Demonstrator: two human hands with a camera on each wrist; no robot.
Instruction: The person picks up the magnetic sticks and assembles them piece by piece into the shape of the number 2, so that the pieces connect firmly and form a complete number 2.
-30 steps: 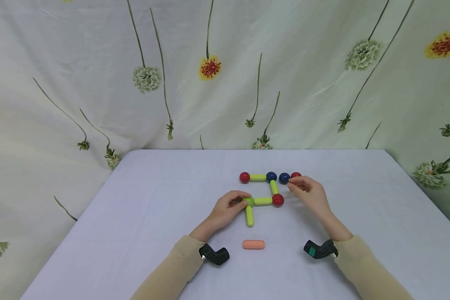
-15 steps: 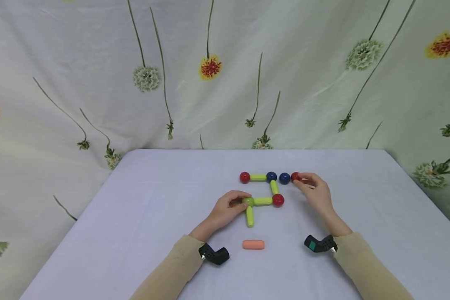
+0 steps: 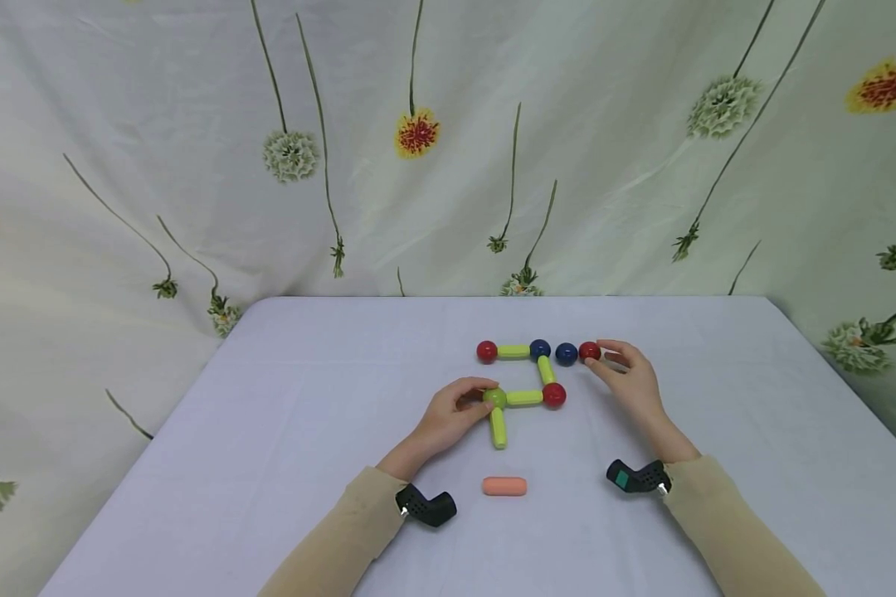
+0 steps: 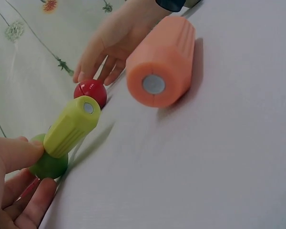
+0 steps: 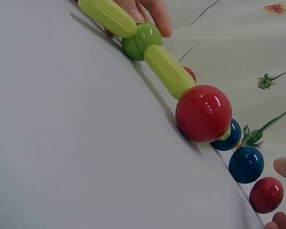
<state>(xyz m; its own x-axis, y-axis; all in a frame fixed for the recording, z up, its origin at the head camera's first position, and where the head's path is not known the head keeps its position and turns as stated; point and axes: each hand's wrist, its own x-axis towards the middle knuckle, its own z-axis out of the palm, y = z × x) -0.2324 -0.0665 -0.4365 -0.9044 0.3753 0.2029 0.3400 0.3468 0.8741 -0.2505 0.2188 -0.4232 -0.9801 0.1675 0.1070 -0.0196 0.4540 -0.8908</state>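
Note:
My left hand point(image 3: 448, 412) pinches a green ball point(image 3: 496, 399), thumb in front and fingers behind. From that ball a yellow-green magnetic rod point(image 3: 499, 429) points towards me, its metal end showing in the left wrist view. Another rod point(image 3: 524, 398) joins it to a red ball point(image 3: 554, 395); a third rod point(image 3: 546, 370) leads on to a blue ball point(image 3: 540, 349). My right hand point(image 3: 630, 377) has thumb and forefinger spread around a loose red ball point(image 3: 589, 352). In the right wrist view its fingers stand a little apart from that ball point(image 5: 266, 195).
Beside the loose red ball lies a loose blue ball point(image 3: 567, 354). The joined shape ends at the far left in one more red ball point(image 3: 487, 352). An orange rod point(image 3: 504, 487) lies nearer me on the white table point(image 3: 269, 431). A flowered cloth point(image 3: 597, 149) hangs behind.
My right hand has moved right, from beside the loose blue ball to the loose red one, and its fingers have drawn slightly back from it. The left hand keeps its grip.

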